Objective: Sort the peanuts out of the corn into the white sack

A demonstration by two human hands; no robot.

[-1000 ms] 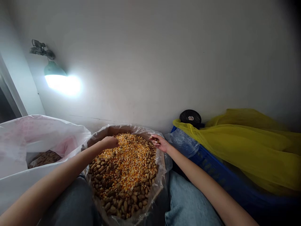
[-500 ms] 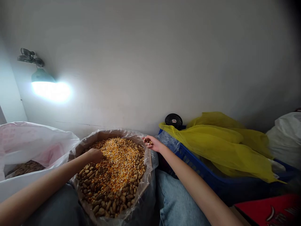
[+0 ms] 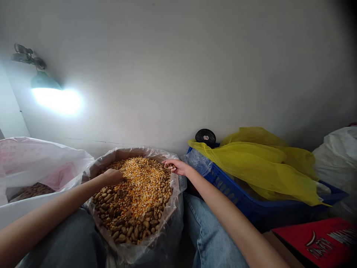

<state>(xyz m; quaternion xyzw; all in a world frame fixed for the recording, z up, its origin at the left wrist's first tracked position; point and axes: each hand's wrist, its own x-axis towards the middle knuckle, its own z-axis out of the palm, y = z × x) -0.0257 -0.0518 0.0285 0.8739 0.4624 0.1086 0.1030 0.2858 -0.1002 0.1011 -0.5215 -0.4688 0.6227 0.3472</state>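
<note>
A plastic-lined container (image 3: 174, 208) between my knees holds yellow-orange corn kernels (image 3: 142, 182) heaped over unshelled peanuts (image 3: 122, 236). My left hand (image 3: 113, 176) is at the heap's left side, its fingers bent down against the kernels. What those fingers hold, if anything, is hidden. Over the right rim, my right hand (image 3: 177, 166) is turned partly palm up, its fingers curled around a few peanuts (image 3: 172, 167).
A white sack (image 3: 69, 160) with brown contents stands at left, below a lit hanging lamp (image 3: 47, 82). To the right are a blue basket (image 3: 231, 191) under yellow netting (image 3: 259, 167), a small black fan (image 3: 205, 137), a red box (image 3: 315, 238) and a white bag (image 3: 338, 152).
My right hand has shifted slightly left over the container, and its fingers have closed further around the peanuts. The left hand stays at the kernels. The whole view has shifted slightly.
</note>
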